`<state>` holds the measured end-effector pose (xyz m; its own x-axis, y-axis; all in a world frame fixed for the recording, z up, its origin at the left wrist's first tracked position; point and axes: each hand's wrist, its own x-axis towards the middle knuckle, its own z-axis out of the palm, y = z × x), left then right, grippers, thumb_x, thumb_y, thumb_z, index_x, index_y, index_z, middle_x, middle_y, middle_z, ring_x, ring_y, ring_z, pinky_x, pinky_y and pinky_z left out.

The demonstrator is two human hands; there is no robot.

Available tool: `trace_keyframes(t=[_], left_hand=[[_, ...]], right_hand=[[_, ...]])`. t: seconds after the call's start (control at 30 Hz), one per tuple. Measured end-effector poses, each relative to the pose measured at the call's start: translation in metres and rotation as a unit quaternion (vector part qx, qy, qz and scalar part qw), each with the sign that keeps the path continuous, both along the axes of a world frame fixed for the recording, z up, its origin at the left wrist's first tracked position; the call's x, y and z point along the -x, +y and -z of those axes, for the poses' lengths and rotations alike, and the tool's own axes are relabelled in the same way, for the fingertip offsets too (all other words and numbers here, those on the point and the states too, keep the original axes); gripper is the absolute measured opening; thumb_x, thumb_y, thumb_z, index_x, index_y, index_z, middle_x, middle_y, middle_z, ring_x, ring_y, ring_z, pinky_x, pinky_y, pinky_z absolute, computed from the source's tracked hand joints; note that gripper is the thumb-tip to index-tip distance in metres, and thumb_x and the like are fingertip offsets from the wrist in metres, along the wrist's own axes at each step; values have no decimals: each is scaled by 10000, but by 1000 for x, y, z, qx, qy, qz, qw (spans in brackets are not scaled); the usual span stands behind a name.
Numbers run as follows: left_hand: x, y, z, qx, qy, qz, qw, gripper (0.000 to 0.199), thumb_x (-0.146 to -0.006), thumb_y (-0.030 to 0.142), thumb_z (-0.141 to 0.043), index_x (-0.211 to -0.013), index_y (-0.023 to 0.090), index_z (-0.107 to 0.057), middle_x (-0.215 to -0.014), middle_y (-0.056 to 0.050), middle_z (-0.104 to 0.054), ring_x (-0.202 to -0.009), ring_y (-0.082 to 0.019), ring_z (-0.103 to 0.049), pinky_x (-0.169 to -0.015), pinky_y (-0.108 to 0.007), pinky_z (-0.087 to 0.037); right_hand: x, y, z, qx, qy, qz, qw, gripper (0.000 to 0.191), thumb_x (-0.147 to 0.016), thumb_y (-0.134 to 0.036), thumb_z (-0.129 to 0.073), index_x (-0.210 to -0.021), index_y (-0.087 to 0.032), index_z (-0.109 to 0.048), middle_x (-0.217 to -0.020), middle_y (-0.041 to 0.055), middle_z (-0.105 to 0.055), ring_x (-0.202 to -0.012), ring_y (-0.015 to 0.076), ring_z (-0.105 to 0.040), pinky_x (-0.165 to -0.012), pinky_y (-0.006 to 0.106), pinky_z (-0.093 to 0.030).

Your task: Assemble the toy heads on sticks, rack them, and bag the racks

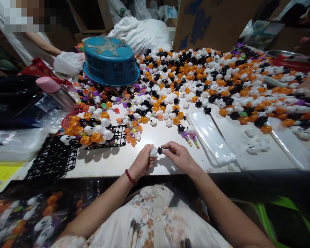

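Observation:
My left hand (144, 161) is closed around a small white plastic figure (153, 152), likely a ghost; the fingers hide part of it. In a pinch between thumb and forefinger, my right hand (180, 157) holds a small black piece (159, 150) right up against the white figure. Whether the two are joined, I cannot tell. Just beyond my right hand lie two small toys with clear tubes of coloured bits, one with a black top (184, 133) and one with a pinkish top (194, 138).
A large heap of orange, white and black figures (196, 72) covers the table's back. An upturned blue basket (111, 62) stands on its left. Nearer are a filled red basket (67, 119), a black grid tray (54, 158) and clear plastic bags (212, 137). A co-worker's gloved hand (68, 63) is at back left.

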<state>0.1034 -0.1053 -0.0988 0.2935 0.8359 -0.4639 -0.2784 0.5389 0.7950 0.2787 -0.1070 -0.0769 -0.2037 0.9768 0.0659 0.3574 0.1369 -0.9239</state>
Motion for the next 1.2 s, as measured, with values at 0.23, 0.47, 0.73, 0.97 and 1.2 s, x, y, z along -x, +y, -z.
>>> trace_keyframes(t=[0.23, 0.47, 0.73, 0.97, 1.2], left_hand=[[-17, -14, 0, -49, 134, -22, 990, 393, -918, 626, -407, -804, 252, -379, -531, 89, -317, -401, -95, -293, -410, -206, -241], [18, 25, -10, -359, 530, -58, 766, 247, -945, 348, -491, -1127, 194, -555, -1042, -127, -586, -993, -280, -538, -900, -408, -406], [29, 65, 9, -381, 647, 21, 660, 192, -899, 119, -422, -955, 141, -605, -1066, -190, -596, -1055, -335, -528, -932, -478, -382], [24, 61, 13, -424, 506, -4, 751, 219, -966, 197, -404, -1154, 185, -517, -1014, -82, -662, -939, -210, -626, -838, -348, -494], [10, 127, -3, -453, 573, 90, 677, 525, -873, 75, -452, -1385, 193, -448, -1387, -135, -476, -1243, -243, -520, -1014, -349, -445]], right_hand=[[13, -11, 15, -2, 20, -8, 1000, 133, -891, -293, -577, -922, -205, -671, -862, 20, -669, -798, 169, -618, -722, 299, -494], [-34, 16, 29, -156, -120, 168, 966, 219, -927, -326, -543, -1031, -188, -678, -1041, 121, -682, -980, 278, -604, -896, 467, -480], [6, 48, 40, -286, -246, 68, 924, 361, -917, -131, -464, -1236, -132, -635, -1220, 179, -615, -1126, 299, -514, -1002, 477, -460], [47, 68, 62, -251, -254, -50, 933, 393, -892, -94, -472, -1260, -176, -586, -1214, 133, -633, -1209, 285, -486, -1022, 479, -437], [25, 58, 74, -195, -197, 76, 958, 403, -971, -217, -369, -1313, -113, -554, -1154, 184, -654, -1074, 280, -607, -944, 457, -502]])
